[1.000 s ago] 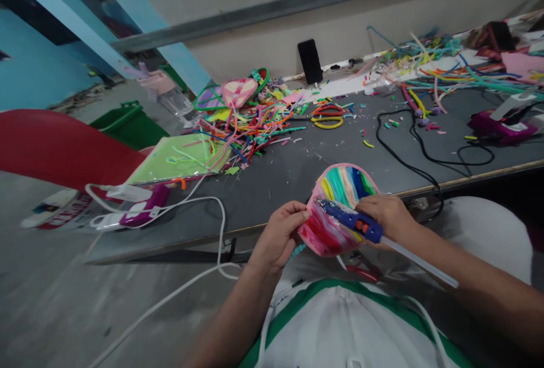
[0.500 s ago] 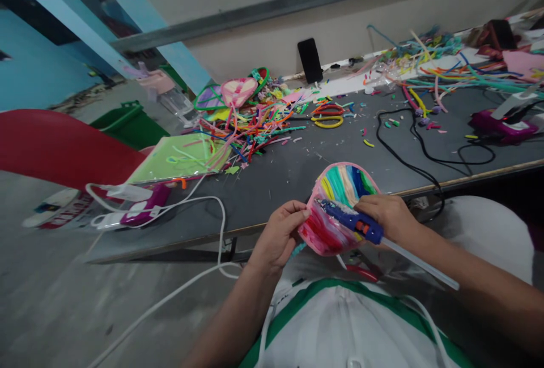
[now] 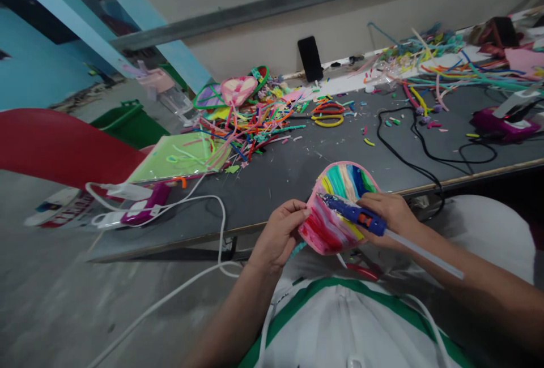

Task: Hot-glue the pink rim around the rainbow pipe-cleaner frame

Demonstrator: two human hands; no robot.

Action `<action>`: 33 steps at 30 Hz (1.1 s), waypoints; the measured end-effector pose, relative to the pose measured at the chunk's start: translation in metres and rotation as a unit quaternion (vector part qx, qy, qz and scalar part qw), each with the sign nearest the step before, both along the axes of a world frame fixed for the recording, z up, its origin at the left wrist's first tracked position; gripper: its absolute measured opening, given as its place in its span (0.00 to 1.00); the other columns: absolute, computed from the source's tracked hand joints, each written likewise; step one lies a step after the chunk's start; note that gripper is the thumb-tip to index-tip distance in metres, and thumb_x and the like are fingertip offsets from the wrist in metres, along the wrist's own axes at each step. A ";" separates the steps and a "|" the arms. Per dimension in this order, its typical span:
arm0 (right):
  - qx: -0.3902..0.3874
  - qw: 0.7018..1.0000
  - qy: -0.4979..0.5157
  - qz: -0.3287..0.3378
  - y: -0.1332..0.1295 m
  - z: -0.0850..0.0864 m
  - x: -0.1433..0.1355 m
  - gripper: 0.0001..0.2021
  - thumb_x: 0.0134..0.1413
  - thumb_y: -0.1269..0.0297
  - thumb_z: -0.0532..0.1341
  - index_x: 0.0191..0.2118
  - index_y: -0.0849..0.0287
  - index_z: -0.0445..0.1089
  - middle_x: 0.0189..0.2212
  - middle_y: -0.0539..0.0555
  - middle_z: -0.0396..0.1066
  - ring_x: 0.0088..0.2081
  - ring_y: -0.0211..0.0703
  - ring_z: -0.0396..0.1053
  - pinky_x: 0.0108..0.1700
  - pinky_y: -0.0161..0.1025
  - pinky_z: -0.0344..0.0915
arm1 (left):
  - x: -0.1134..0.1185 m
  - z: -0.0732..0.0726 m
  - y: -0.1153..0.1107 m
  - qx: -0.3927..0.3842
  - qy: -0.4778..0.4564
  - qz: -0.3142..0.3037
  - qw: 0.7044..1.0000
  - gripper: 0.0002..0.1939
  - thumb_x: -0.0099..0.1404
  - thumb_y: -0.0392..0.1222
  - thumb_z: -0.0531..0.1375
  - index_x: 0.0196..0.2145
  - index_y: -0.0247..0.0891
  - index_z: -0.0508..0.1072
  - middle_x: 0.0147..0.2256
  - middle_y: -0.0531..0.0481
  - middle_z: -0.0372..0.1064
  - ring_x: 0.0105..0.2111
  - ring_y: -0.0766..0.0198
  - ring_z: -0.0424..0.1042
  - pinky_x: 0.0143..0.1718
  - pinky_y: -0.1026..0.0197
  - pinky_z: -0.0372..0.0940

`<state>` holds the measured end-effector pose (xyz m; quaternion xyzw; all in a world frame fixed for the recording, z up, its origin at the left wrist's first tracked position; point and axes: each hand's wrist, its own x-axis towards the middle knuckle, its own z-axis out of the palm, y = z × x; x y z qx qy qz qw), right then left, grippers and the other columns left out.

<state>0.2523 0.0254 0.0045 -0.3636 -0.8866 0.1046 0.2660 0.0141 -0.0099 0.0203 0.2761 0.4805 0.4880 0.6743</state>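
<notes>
A heart-like piece point(image 3: 325, 226) with a pink rim and rows of coloured strips is held over my lap at the table's front edge. My left hand point(image 3: 283, 229) pinches its left rim between thumb and fingers. In my right hand point(image 3: 389, 215) is a blue glue gun point(image 3: 355, 213), with a clear glue stick poking out of its back end. The gun's nozzle lies over the middle of the strips, pointing up and left; I cannot tell if it touches them. My right fingers are partly hidden behind the gun.
Coloured pipe-cleaner scraps point(image 3: 259, 124) pile up on the grey table point(image 3: 284, 170). Yellow-handled scissors point(image 3: 327, 120) lie near a phone point(image 3: 310, 59) leaning on the wall. White cable point(image 3: 223, 215) hangs off the front edge; black cable point(image 3: 419, 172) curls at right.
The glue gun has shifted slightly to the right and its glue stick has swung up a little. My left hand and the coloured piece have hardly moved.
</notes>
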 end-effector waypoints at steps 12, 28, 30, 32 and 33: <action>0.034 0.999 0.005 0.001 0.000 -0.001 -0.004 0.08 0.47 0.59 0.57 0.26 0.58 0.64 0.22 0.50 0.65 0.25 0.38 0.63 0.28 0.36 0.53 | 0.000 0.000 0.000 0.004 0.002 -0.003 1.000 0.07 0.54 0.36 0.65 0.29 0.33 0.69 0.22 0.53 0.71 0.20 0.71 0.68 0.23 0.70 0.63; 0.009 0.998 -0.037 0.046 0.000 0.002 -0.002 0.11 0.49 0.57 0.58 0.23 0.58 0.63 0.21 0.50 0.65 0.24 0.37 0.64 0.28 0.37 0.51 | -0.001 -0.003 0.002 0.005 0.006 -0.003 1.000 0.09 0.53 0.36 0.66 0.29 0.33 0.69 0.24 0.52 0.71 0.21 0.70 0.69 0.24 0.69 0.64; 0.007 0.998 -0.034 0.054 0.000 0.002 -0.002 0.10 0.47 0.58 0.59 0.23 0.58 0.63 0.22 0.50 0.65 0.25 0.38 0.64 0.28 0.36 0.51 | -0.001 -0.003 0.002 0.006 0.007 -0.005 1.000 0.09 0.53 0.36 0.66 0.30 0.33 0.69 0.24 0.51 0.71 0.21 0.71 0.68 0.24 0.69 0.64; 0.004 0.998 -0.030 0.048 0.001 0.004 -0.001 0.09 0.48 0.59 0.58 0.24 0.58 0.64 0.22 0.50 0.66 0.25 0.38 0.65 0.28 0.36 0.52 | -0.002 -0.004 0.001 0.006 0.006 -0.006 1.000 0.09 0.53 0.36 0.66 0.30 0.33 0.69 0.24 0.51 0.71 0.21 0.71 0.69 0.24 0.69 0.64; 0.001 0.999 -0.028 0.044 0.000 0.005 -0.001 0.09 0.50 0.59 0.58 0.24 0.58 0.64 0.22 0.50 0.66 0.25 0.38 0.65 0.28 0.36 0.53 | -0.002 -0.004 0.001 0.007 0.006 -0.005 1.000 0.09 0.53 0.36 0.66 0.30 0.33 0.69 0.24 0.51 0.71 0.21 0.71 0.69 0.24 0.69 0.65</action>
